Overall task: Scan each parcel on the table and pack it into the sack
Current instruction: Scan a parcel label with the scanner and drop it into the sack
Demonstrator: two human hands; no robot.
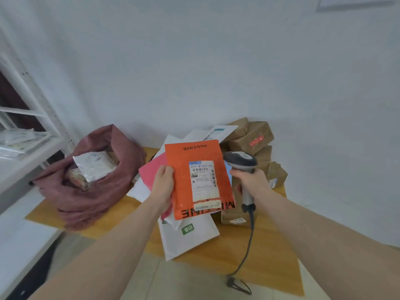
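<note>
My left hand (163, 187) grips the left edge of an orange mailer parcel (194, 156), held up over the table with its white shipping label (203, 180) facing me. My right hand (249, 180) holds a grey handheld barcode scanner (240, 160) by its handle, just right of the parcel, its head beside the label. The dark red sack (91, 191) lies open on the left of the wooden table (270, 245); a white padded parcel (95, 165) and another parcel show inside it.
Under the orange parcel lie a pink mailer (151, 169) and white mailers (188, 234). Brown cardboard boxes (253, 137) are stacked at the back right. The scanner cable (246, 252) hangs over the front edge. A white metal shelf (26, 126) stands at left.
</note>
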